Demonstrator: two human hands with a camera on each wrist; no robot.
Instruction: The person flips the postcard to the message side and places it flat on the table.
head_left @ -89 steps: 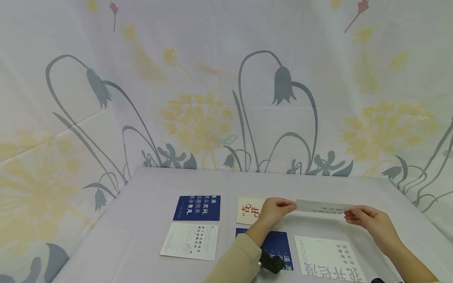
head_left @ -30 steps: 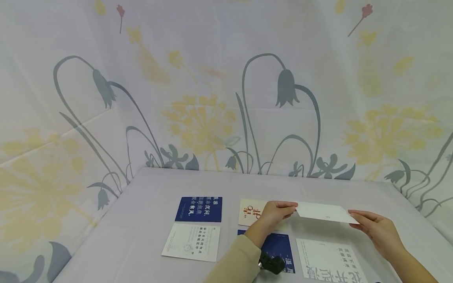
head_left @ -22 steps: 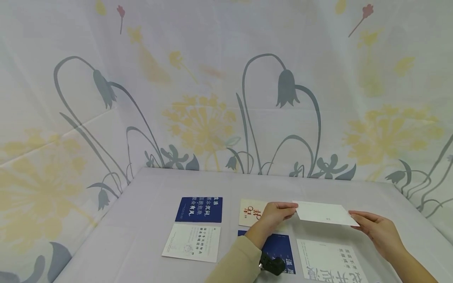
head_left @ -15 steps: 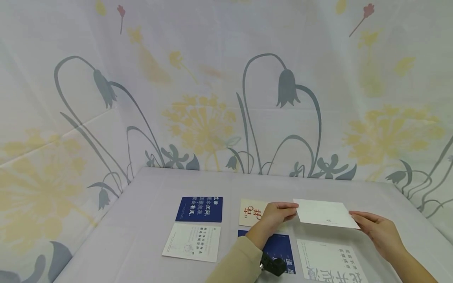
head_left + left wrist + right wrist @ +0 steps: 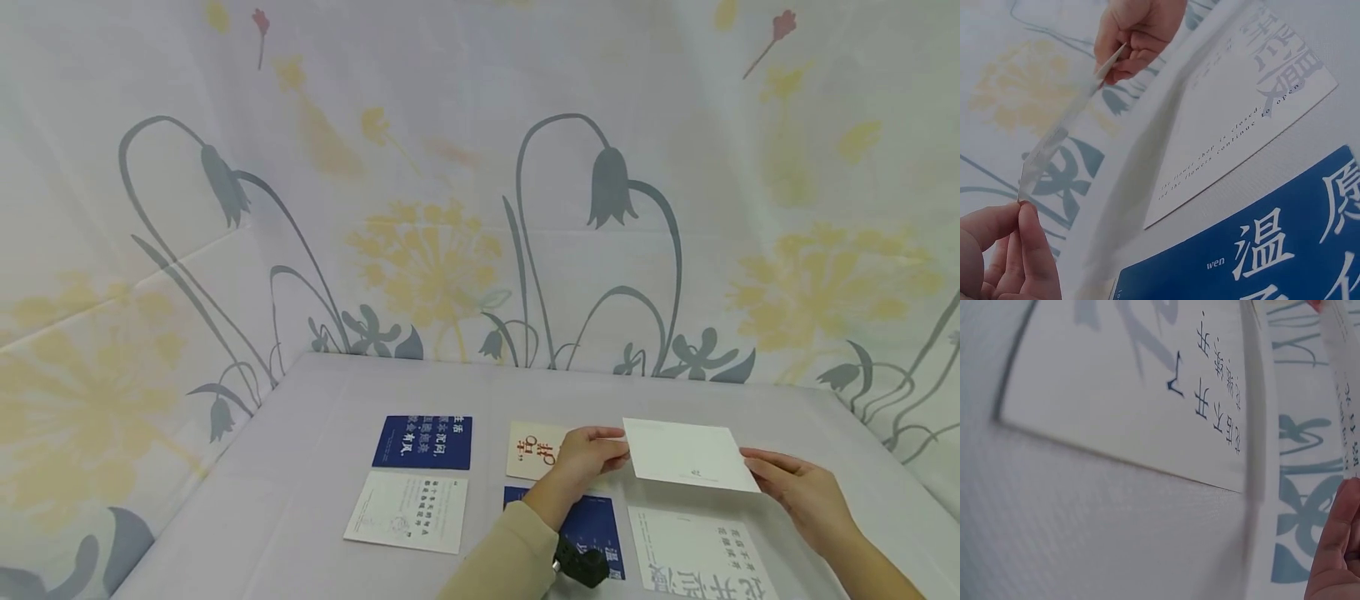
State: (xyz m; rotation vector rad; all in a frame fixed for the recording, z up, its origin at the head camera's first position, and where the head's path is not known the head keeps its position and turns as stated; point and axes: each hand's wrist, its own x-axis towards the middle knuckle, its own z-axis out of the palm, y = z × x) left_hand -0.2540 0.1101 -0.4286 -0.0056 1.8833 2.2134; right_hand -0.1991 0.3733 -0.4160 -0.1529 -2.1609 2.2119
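Note:
Between both hands, a white postcard (image 5: pixel 682 454) is held up off the table, its nearly plain face showing in the head view with a small mark near the lower edge. My left hand (image 5: pixel 588 458) pinches its left side between thumb and fingers, and my right hand (image 5: pixel 802 492) pinches its right side. Seen edge-on in the left wrist view, the postcard (image 5: pixel 1063 128) stretches from one hand to the other. Below it lies a white card with grey lettering (image 5: pixel 693 546). A cream card with red characters (image 5: pixel 531 450) is partly hidden by my left hand.
A blue card (image 5: pixel 592 529) lies partly under my left forearm. Further left, another blue card (image 5: pixel 423 442) sits above a white card with dark writing (image 5: pixel 405 512). Behind the pale table (image 5: pixel 315 433) hangs a flower-printed cloth (image 5: pixel 450 167).
The postcard has tilted so its plain face turns up toward the head camera; three seconds ago it showed a greyish printed side, nearly edge-on. Both hands keep their hold in about the same place.

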